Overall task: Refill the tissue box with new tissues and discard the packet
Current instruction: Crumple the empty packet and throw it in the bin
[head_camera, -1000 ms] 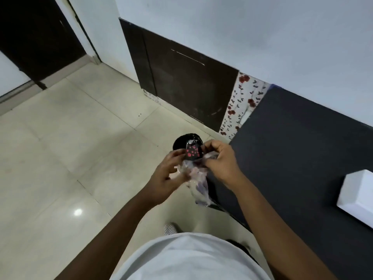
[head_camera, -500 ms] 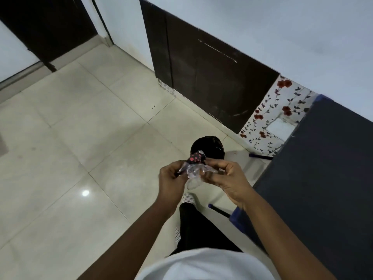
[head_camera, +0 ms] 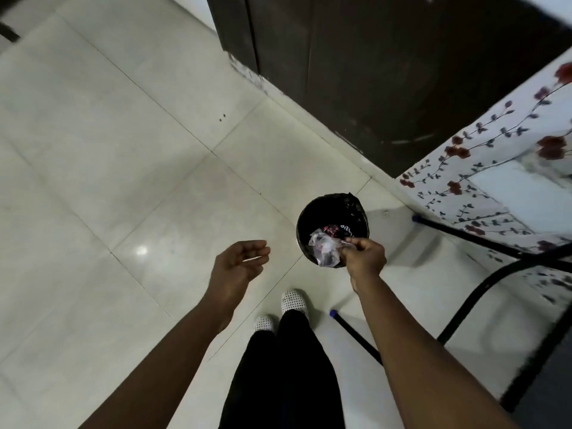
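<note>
packet (head_camera: 325, 247), crumpled clear plastic with red and dark print, is pinched in the fingertips of the right hand (head_camera: 365, 258) and is held over the near rim of the bin (head_camera: 332, 230), partly covering its opening as seen from above. whether the packet touches the rim cannot be told.

nearest the camera, 2 dark trouser legs (head_camera: 284, 370) are seen, ending in 2 white dotted shoes (head_camera: 292, 300) planted on the pale tiled floor (head_camera: 108, 150), just short of the bin. the left hand (head_camera: 240, 266) is held apart to the left, palm turned up, fingers loosely curled and spread, with nothing in it. both bare forearms are stretched forward from the bottom edge.

to the right, black metal furniture legs (head_camera: 473, 301) with blue tips are set on the floor; 1 curved bar runs near the right forearm, and another straight bar passes just beside the bin on its right.

the bin is round and small, lined with a black bag whose edge is bunched at the far rim. inside it, another bit of red and dark printed wrapper (head_camera: 340, 229) is seen just beyond the packet.

farther off, a white cloth with red flowers and dark stems (head_camera: 495, 156) is hung at the right, and a dark brown panel (head_camera: 356, 72) is stood against the floor behind the bin.
</note>
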